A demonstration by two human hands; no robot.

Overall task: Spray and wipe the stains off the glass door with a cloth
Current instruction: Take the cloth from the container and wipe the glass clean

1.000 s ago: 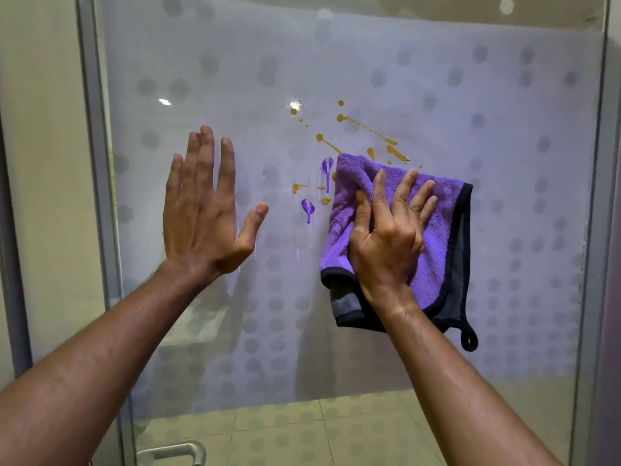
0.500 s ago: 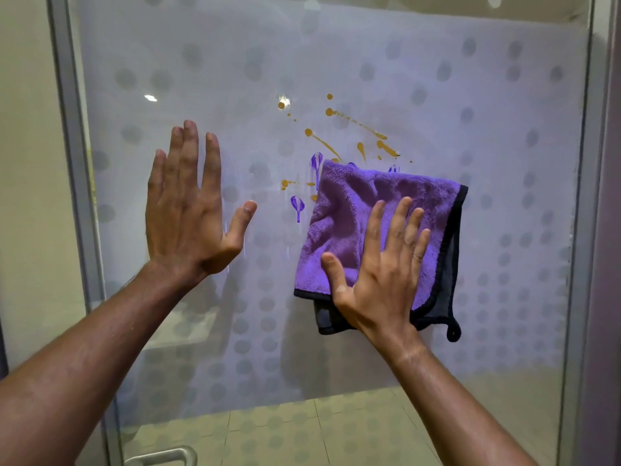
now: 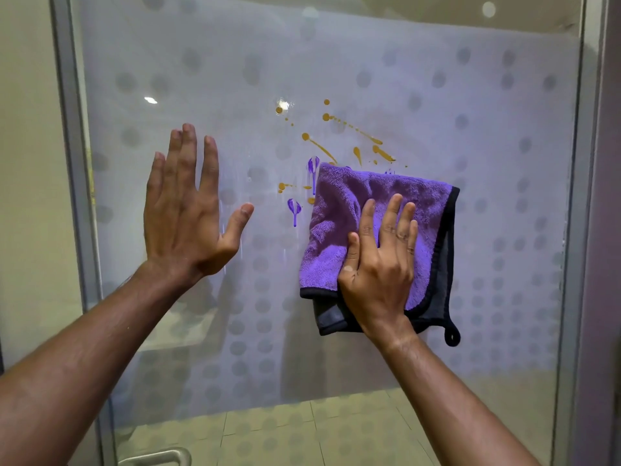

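Note:
A frosted glass door (image 3: 470,112) with a dotted pattern fills the view. Orange stains (image 3: 349,129) streak its middle, and two purple stains (image 3: 294,210) drip just below and left of them. A folded purple cloth (image 3: 339,227) with a black edge lies flat on the glass under the orange stains. My right hand (image 3: 379,264) presses the cloth's lower middle with straight fingers. My left hand (image 3: 188,210) rests flat on the bare glass to the left, fingers spread upward. No spray bottle is in view.
The door's metal frame (image 3: 72,196) runs down the left side, with a beige wall beyond it. A metal door handle (image 3: 158,457) shows at the bottom left. Another frame post (image 3: 591,230) stands at the right. Tiled floor shows through the glass below.
My right hand slid the cloth down from the upper orange streaks, uncovering them, then left it about where it was. My left hand stays on the glass.

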